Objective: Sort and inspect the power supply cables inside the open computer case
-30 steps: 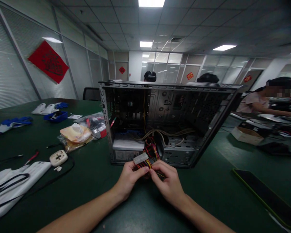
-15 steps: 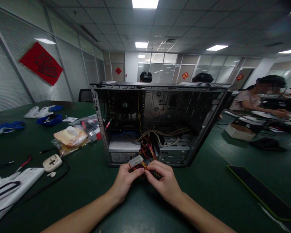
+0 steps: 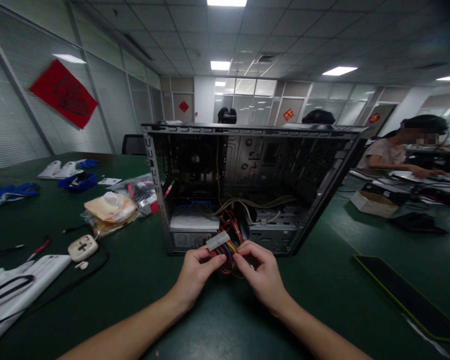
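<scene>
- The left hand (image 3: pixel 197 272) is closed, its thumb pressing on a multicoloured wire bundle (image 3: pixel 231 248) just below a pale, wide connector (image 3: pixel 218 241); the index finger lies close against the connector's end.
- The right hand (image 3: pixel 260 272), at three o'clock from the left, pinches the same bundle narrowly between thumb and fingers.
- The connector points towards eleven o'clock; any lettering on it is too small to make out.
- Red, yellow and black strands run from the hands towards twelve o'clock, into an open computer case (image 3: pixel 255 129) standing on the green table (image 3: pixel 206 325).
- Inside the case's lower left sits a power supply (image 3: pixel 193 240) with a printed label, too small to read; a fan (image 3: pixel 195 159) is above it, and grey cables (image 3: pixel 247 201) cross the middle.
- At ten o'clock from the hands lies a clear bag (image 3: pixel 146 192) with red and dark items, touching or nearly touching a bag with an orange-yellow print (image 3: pixel 110 207), its wording illegible.
- At nine o'clock rests a cream case (image 3: pixel 83 247) with a dark cross-shaped mark.
- At two o'clock stands an open carton (image 3: pixel 373 204); beyond it a co-worker (image 3: pixel 388 152) sits.
- High at ten to eleven o'clock hangs a red diamond sign (image 3: pixel 65 95) with dark ornate characters, not clearly readable.
</scene>
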{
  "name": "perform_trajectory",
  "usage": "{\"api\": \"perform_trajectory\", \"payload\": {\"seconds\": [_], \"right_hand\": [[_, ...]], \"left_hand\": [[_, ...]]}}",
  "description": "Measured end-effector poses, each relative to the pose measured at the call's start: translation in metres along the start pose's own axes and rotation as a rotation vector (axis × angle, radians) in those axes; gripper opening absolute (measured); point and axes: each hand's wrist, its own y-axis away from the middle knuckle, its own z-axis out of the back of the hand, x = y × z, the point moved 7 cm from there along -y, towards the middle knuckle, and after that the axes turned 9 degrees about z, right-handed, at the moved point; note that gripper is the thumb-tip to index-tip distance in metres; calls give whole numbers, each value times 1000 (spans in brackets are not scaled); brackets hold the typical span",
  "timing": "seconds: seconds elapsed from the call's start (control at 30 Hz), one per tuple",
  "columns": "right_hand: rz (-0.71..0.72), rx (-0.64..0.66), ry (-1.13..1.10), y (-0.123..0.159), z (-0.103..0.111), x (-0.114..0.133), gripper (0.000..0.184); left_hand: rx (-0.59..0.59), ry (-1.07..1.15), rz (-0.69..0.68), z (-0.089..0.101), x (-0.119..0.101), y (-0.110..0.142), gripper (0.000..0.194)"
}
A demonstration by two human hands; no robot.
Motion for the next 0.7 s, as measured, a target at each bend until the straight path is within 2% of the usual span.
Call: {"api": "perform_trajectory", "payload": {"seconds": [0.2, 0.4, 0.63, 0.7], "right_hand": [[66, 63, -1, 2, -6, 7, 11], [-20, 35, -41, 0, -1, -1, 19], [-86, 43, -86, 0, -4, -8, 19], [-86, 55, -96, 0, -6, -7, 19]], "left_hand": [[26, -103, -95, -2, -12, 2, 23], [68, -138, -139, -8, -15, 3, 27], [-78, -120, -116, 7, -5, -3, 28], [-76, -116, -119, 8, -5, -3, 28]]}}
